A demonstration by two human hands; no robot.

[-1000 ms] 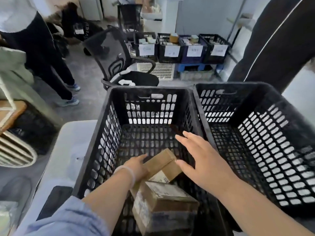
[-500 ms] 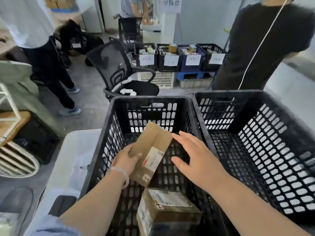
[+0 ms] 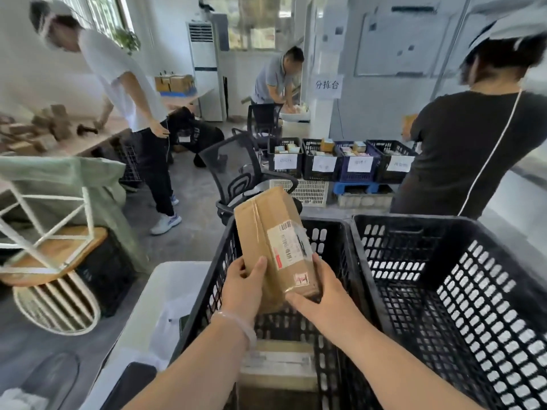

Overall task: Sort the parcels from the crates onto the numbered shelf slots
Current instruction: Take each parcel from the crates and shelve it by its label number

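I hold a brown cardboard parcel [image 3: 273, 241] with a white shipping label upright above the left black crate [image 3: 220, 261]. My left hand [image 3: 244, 287] grips its lower left side, and my right hand [image 3: 321, 294] cups its lower right corner. A second taped parcel [image 3: 278, 365] lies at the bottom of the same crate, partly hidden by my arms. The right black crate [image 3: 450, 291] beside it shows no parcels. A row of labelled bins [image 3: 340, 161] stands on the floor across the room.
A person in black [image 3: 467, 149] stands just behind the right crate. A black mesh office chair [image 3: 236, 170] is beyond the left crate. Two more people work at the back and left, by a table with boxes [image 3: 44, 128]. A white surface [image 3: 165, 306] lies left of the crates.
My left hand lifted the parcel out of the left crate and stood it upright. My right hand closed onto its lower right corner. My view tilted up toward the room.
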